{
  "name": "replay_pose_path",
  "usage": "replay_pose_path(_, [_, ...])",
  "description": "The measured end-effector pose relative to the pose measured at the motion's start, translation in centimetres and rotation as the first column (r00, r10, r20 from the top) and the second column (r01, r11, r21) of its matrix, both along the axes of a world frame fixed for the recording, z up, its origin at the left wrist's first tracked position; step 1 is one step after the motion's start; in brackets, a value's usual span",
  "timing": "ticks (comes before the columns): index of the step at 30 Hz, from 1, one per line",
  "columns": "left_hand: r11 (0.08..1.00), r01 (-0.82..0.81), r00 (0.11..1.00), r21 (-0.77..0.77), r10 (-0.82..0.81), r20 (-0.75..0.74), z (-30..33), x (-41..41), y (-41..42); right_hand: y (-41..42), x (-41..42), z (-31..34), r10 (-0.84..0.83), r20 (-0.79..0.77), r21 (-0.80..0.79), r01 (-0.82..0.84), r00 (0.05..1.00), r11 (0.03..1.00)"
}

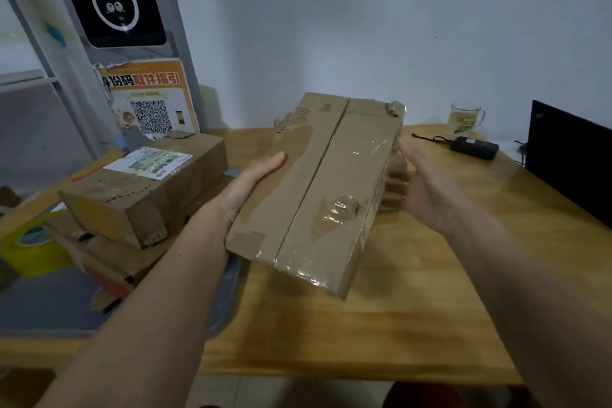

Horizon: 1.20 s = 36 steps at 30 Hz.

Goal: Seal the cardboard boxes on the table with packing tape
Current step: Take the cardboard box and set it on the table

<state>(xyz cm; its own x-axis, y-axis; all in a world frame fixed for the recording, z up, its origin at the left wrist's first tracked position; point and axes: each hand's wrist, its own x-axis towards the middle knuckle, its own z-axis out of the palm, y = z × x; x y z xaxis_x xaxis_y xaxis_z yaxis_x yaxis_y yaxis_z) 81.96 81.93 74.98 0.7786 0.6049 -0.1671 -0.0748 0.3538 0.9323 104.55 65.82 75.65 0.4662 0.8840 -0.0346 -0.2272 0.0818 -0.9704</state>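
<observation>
Cardboard box [318, 182] held tilted above wooden table [381, 325], clear tape over its seam | left hand [246, 189] under left edge, thumb flat on top | right hand [420, 185] gripping right side, fingers curled beneath | two more boxes [142, 189] stacked left | yellow tape roll [33, 245] beside them
</observation>
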Motion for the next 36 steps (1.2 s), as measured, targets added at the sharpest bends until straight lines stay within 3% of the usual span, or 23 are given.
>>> replay_pose_path(3, [0.999, 0.025, 0.996, 0.043, -0.021, -0.085, -0.4, 0.0, 0.4, -0.4, -0.1, -1.1, 0.092, -0.033, 0.016, -0.091, 0.995, 0.996])
replay_pose_path(6, [0.995, 0.086, 0.981, 0.042, -0.077, -0.179, -0.7, -0.2, 0.7, -0.6, 0.3, -1.4, 0.084, -0.079, 0.046, -0.080, 0.993, 0.996])
replay_pose_path(10, [0.987, 0.142, 0.953, 0.076, -0.116, -0.279, -0.6, -0.1, 0.5, -0.5, 0.2, -1.7, -0.072, -0.138, -0.041, 0.067, 0.988, 0.997])
replay_pose_path(13, [0.965, 0.092, 0.890, 0.243, 0.030, -0.455, 0.1, 0.7, -0.2, -0.5, 0.1, -2.5, -0.189, -0.184, -0.079, 0.178, 0.964, 0.981])
replay_pose_path(17, [0.786, 0.055, 0.809, 0.616, 0.326, -0.488, 1.3, 2.2, -1.0, -0.3, 0.1, -3.0, -0.283, -0.210, -0.092, 0.269, 0.936, 0.959])
replay_pose_path(22, [0.597, 0.185, 0.769, 0.781, 0.406, -0.493, 1.0, 2.2, -2.3, -0.4, 0.1, -3.4, -0.344, -0.273, -0.107, 0.327, 0.898, 0.939])
replay_pose_path(29, [0.571, 0.411, 0.679, 0.710, 0.327, -0.657, -0.2, 2.3, -4.0, -1.6, -1.0, -6.4, -0.401, -0.269, -0.208, 0.353, 0.876, 0.912])
replay_pose_path(32, [0.533, 0.435, 0.693, 0.726, 0.317, -0.647, -1.0, 3.0, -5.3, -1.7, -1.2, -7.3, -0.485, -0.336, -0.243, 0.424, 0.807, 0.873])
replay_pose_path(36, [0.413, 0.636, 0.617, 0.651, 0.235, -0.751, -1.7, 3.7, -6.7, -1.3, -1.1, -8.0, -0.598, -0.390, -0.244, 0.547, 0.701, 0.801])
